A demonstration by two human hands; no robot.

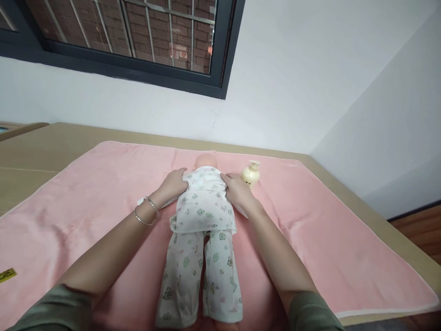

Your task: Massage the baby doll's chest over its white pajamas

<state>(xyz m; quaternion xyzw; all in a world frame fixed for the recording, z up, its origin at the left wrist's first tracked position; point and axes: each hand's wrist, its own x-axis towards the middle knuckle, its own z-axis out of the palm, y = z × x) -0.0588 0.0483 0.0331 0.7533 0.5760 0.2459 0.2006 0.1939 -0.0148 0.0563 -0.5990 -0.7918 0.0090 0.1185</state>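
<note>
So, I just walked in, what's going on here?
A person has both bare hands on a doll in a patterned shirt and trousers. The left hand is at one side of its upper body and the right hand at the other, both touching the shirt. The doll lies on a pink blanket with its head toward the wall. A pump bottle stands just beyond the right hand.

Nothing legible — bottle label (pixel 248 184), yellow tag (pixel 7 275) unclear.
</note>
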